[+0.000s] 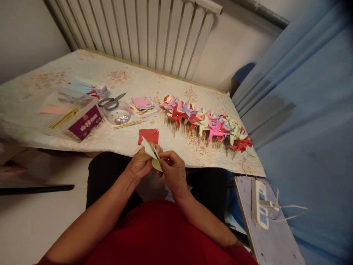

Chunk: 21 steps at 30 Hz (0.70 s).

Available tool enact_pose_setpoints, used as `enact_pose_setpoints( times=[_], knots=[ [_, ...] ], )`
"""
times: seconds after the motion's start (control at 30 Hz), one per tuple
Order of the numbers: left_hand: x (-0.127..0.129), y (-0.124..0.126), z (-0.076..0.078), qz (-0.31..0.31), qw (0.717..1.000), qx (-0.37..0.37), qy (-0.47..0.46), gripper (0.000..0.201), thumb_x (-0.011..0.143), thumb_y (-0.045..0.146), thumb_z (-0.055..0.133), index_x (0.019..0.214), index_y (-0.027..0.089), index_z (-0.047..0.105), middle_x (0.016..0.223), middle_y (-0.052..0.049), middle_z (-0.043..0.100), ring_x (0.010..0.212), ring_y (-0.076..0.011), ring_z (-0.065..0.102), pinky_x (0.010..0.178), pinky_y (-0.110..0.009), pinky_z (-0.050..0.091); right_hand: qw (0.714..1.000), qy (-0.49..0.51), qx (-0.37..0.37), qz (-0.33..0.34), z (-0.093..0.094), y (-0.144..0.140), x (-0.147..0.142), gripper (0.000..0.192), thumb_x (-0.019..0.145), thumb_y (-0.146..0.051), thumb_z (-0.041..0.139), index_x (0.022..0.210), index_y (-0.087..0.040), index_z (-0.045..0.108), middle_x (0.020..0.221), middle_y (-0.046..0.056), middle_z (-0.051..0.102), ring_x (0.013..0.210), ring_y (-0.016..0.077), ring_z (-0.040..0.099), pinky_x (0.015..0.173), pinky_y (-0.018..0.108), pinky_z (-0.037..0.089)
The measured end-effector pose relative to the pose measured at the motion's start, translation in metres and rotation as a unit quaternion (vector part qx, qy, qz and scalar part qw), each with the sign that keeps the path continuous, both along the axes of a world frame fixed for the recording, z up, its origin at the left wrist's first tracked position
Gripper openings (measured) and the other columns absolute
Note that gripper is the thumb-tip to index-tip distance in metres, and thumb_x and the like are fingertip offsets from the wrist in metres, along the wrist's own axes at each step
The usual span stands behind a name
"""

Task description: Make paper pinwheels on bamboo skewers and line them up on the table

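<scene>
My left hand (142,162) is closed on a pale green paper pinwheel (149,149), held just off the table's front edge. Part of the pinwheel curls out below the fingers. With its fingertips pinched together, my right hand (173,169) meets the pinwheel beside a short, pale stick-like piece (156,153). Exactly what those fingertips grip is hidden. Red paper squares (149,135) with slits in their corners lie just beyond my left hand. Finished pinwheels (204,125) on sticks are crowded together to the right.
A clear box (86,123) of wooden sticks stands at left. Near it are scissors (111,102), a bowl of small shiny pieces (121,117), loose sticks (129,124) and coloured paper squares (142,105). A power strip (259,204) lies on a side board at right.
</scene>
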State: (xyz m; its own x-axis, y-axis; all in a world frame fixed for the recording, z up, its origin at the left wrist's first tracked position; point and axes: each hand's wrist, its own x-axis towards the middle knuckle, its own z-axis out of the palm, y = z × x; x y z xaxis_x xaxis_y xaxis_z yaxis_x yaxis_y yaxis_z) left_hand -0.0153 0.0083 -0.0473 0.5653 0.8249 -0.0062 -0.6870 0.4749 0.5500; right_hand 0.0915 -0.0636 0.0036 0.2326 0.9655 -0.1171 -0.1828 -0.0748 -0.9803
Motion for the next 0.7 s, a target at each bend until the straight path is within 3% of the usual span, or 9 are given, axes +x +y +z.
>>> enact_pose_setpoints(
  times=[0.13, 0.43, 0.7],
  knots=[
    [0.000, -0.001, 0.001, -0.004, 1.000, 0.010, -0.001, 0.023, 0.067, 0.012, 0.081, 0.071, 0.016, 0.059, 0.073, 0.001, 0.058, 0.059, -0.0129, 0.059, 0.042, -0.021, 0.048, 1.000, 0.002, -0.002, -0.001, 0.001, -0.001, 0.000, 0.010, 0.071, -0.029, 0.065, 0.077, -0.021, 0.063, 0.052, -0.008, 0.055, 0.040, 0.0084, 0.048, 0.039, 0.020, 0.041],
    [0.001, -0.002, 0.011, 0.014, 1.000, 0.017, -0.002, 0.029, 0.062, 0.013, 0.085, 0.066, 0.016, 0.057, 0.068, 0.002, 0.057, 0.060, -0.0110, 0.057, 0.050, -0.021, 0.047, 1.000, -0.008, 0.003, 0.000, 0.003, -0.002, -0.001, 0.009, 0.073, -0.029, 0.065, 0.078, -0.021, 0.063, 0.050, -0.008, 0.054, 0.040, 0.0087, 0.048, 0.040, 0.019, 0.040],
    [0.001, 0.000, 0.008, 0.015, 1.000, 0.006, 0.002, 0.029, 0.060, 0.012, 0.086, 0.065, 0.016, 0.058, 0.070, 0.002, 0.057, 0.062, -0.0111, 0.057, 0.055, -0.024, 0.047, 1.000, -0.027, 0.009, -0.006, 0.001, -0.001, -0.001, 0.010, 0.074, -0.030, 0.064, 0.078, -0.021, 0.064, 0.051, -0.008, 0.055, 0.041, 0.0086, 0.050, 0.040, 0.019, 0.041]
  ],
)
